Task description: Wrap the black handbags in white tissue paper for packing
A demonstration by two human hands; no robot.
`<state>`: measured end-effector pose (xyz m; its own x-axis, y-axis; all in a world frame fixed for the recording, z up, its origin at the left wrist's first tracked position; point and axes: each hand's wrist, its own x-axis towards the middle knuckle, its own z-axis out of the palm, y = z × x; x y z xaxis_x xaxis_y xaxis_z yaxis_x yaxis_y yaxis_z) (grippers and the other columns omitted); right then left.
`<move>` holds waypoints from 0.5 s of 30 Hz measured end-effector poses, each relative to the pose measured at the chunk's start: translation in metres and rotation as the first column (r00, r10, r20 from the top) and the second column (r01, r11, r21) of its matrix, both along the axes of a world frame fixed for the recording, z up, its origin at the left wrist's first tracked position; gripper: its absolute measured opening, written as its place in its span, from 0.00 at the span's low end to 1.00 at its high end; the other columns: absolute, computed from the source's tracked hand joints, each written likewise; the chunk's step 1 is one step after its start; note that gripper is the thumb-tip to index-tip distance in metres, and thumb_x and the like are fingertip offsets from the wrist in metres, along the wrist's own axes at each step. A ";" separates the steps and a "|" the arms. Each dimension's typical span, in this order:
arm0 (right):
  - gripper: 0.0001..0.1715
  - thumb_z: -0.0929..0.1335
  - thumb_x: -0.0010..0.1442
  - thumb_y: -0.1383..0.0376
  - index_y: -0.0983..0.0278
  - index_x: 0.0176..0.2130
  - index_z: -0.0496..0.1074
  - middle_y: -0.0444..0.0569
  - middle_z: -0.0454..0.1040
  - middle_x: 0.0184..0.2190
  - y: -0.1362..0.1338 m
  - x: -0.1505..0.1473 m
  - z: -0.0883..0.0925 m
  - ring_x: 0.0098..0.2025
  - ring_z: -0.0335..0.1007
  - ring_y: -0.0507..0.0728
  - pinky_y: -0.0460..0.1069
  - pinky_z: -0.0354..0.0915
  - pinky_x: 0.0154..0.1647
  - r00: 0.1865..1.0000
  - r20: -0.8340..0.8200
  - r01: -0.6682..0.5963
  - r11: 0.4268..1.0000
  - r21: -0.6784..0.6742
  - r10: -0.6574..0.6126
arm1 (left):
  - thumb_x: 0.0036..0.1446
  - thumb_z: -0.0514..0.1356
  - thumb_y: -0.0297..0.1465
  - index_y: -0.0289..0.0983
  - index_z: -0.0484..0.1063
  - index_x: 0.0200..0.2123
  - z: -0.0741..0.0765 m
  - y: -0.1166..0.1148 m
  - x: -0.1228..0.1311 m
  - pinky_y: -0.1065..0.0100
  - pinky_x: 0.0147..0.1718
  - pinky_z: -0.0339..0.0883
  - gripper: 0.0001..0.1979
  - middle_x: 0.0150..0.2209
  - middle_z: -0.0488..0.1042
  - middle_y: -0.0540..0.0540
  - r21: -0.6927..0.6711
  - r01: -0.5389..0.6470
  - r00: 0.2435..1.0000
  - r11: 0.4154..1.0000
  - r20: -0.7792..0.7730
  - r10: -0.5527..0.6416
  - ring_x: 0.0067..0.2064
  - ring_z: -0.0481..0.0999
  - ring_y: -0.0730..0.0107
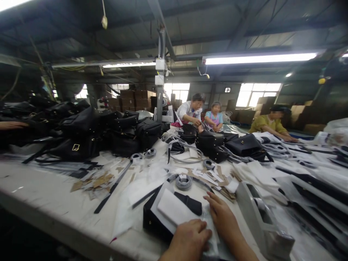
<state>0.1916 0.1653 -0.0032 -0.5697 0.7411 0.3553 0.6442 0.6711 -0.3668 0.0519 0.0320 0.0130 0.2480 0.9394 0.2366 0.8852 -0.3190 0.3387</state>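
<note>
A black handbag (152, 214) lies at the table's near edge, with a white padding sheet (174, 209) across it and a dark rolled piece (191, 203) beside the sheet. My left hand (189, 237) rests at the near end of the sheet, fingers bent inward; whatever is under the fingertips is hidden. To the right, my right hand (224, 217) reaches forward beside the bag, its fingers stretched out and slightly apart over clear plastic (213, 232). Just beyond the bag is a coiled grey strap (183, 182).
A grey tape dispenser (261, 217) stands right of my right hand. Paper scraps (209, 177) and brown card pieces (102, 180) litter the table. Black bags (77, 134) are piled left. Wrapped black pieces (318, 203) lie right. Co-workers (190, 110) work across the table; another person's hand (13, 125) shows far left.
</note>
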 end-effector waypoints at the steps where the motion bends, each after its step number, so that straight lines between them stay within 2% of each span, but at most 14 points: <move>1: 0.28 0.58 0.60 0.73 0.63 0.54 0.75 0.54 0.70 0.60 -0.006 0.004 -0.002 0.62 0.66 0.62 0.58 0.59 0.65 1.000 0.000 -0.022 1.000 0.016 0.022 | 0.56 0.67 0.32 0.39 0.74 0.47 -0.001 0.000 0.000 0.63 0.50 0.71 0.14 0.52 0.77 0.44 0.001 0.000 1.000 1.000 0.002 0.000 0.52 0.77 0.56; 5: 0.29 0.61 0.59 0.72 0.57 0.55 0.75 0.50 0.74 0.56 -0.030 0.017 -0.019 0.60 0.69 0.61 0.58 0.56 0.68 0.992 0.034 -0.121 0.987 -0.103 0.125 | 0.62 0.61 0.34 0.40 0.73 0.52 -0.006 0.001 0.002 0.64 0.54 0.68 0.15 0.53 0.76 0.45 0.006 -0.001 1.000 1.000 0.009 0.001 0.54 0.75 0.59; 8: 0.29 0.59 0.59 0.74 0.58 0.54 0.76 0.50 0.76 0.55 -0.036 0.018 -0.030 0.59 0.70 0.60 0.57 0.61 0.65 0.994 -0.005 -0.113 0.985 -0.133 0.114 | 0.64 0.60 0.35 0.40 0.71 0.54 -0.008 0.001 0.003 0.65 0.56 0.66 0.16 0.56 0.75 0.45 0.020 -0.001 1.000 1.000 0.013 0.001 0.56 0.74 0.60; 12: 0.27 0.59 0.59 0.75 0.61 0.51 0.77 0.50 0.79 0.51 -0.039 0.020 -0.029 0.54 0.75 0.60 0.58 0.67 0.60 0.987 -0.099 -0.129 0.992 0.009 0.129 | 0.62 0.62 0.31 0.40 0.71 0.54 -0.007 0.000 0.003 0.64 0.56 0.67 0.17 0.55 0.75 0.45 0.045 -0.009 1.000 0.999 0.002 0.009 0.55 0.75 0.60; 15: 0.26 0.60 0.62 0.74 0.60 0.53 0.75 0.50 0.78 0.51 -0.056 0.028 -0.026 0.53 0.75 0.59 0.56 0.70 0.58 0.974 -0.200 -0.075 0.981 0.177 0.111 | 0.61 0.62 0.27 0.42 0.70 0.55 -0.007 -0.002 0.002 0.61 0.56 0.68 0.19 0.55 0.75 0.45 0.069 -0.014 1.000 0.997 0.005 0.014 0.55 0.75 0.60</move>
